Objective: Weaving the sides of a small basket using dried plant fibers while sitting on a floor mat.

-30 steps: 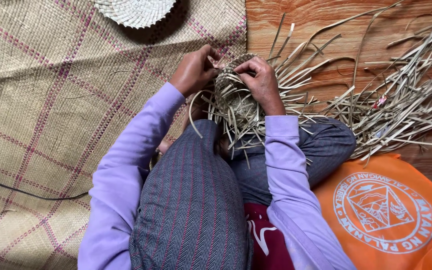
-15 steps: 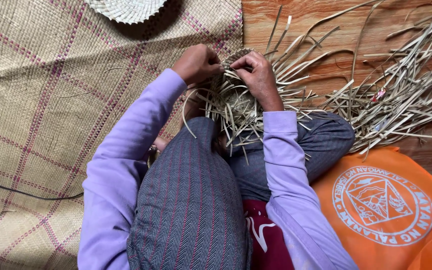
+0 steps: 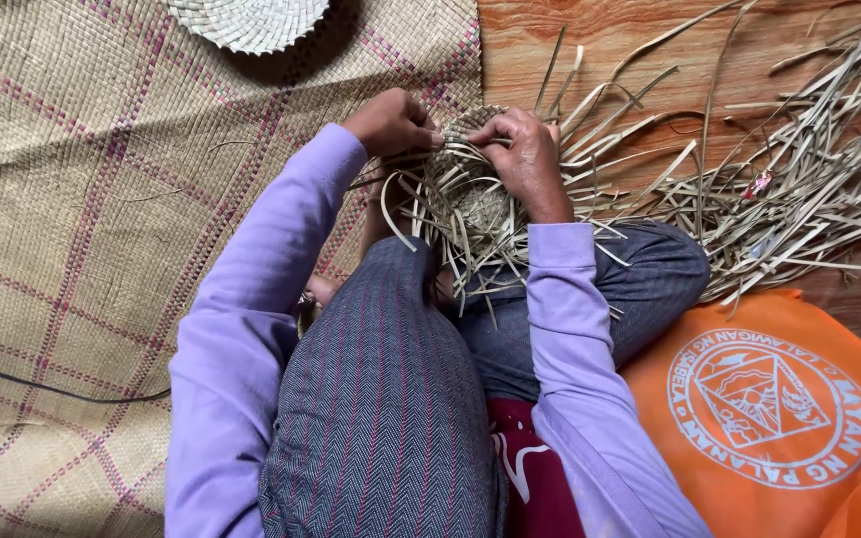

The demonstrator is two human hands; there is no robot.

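Shifted little since before: left hand (image 3: 391,122) and right hand (image 3: 525,154), fingers closed on weave (image 3: 470,199); light, springy, best gripped at rim.

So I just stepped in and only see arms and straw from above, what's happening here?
A person in a lilac long-sleeved top sits on the floor and weaves a small round basket piece from dried flat strips. The left hand and right hand both grip its rim, loose ends sticking out all round. A pile of unused strips lies on the wooden floor, a woven mat alongside, and a finished round woven piece on it.
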